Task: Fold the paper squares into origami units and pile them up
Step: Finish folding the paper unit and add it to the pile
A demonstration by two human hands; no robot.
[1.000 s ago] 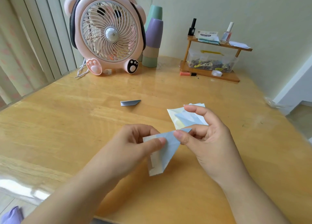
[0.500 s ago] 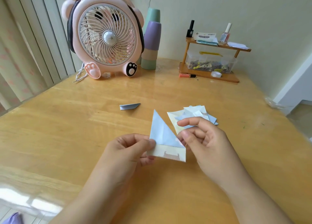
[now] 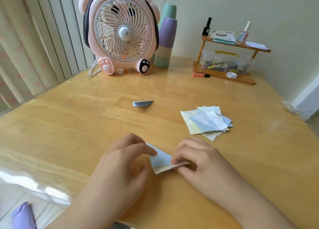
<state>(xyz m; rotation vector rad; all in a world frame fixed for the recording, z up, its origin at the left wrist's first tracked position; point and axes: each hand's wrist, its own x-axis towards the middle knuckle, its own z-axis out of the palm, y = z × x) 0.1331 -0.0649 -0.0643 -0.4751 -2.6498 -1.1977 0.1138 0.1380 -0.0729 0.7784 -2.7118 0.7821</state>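
On a table [image 3: 224,159], with a stack [image 3: 206,122] at two o'clock, both hands pinched a half-folded paper [image 3: 159,159] at six o'clock, left hand [image 3: 124,161] steadying, right hand [image 3: 195,159] gripping the flap; aligning edges before creasing seemed wise.

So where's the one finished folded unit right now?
In the head view the small grey folded unit lies alone mid-table, in front of the pink fan and left of the paper pile.

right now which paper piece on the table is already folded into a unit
The small grey-blue folded unit lying alone mid-table; the others are flat squares heaped to its right.
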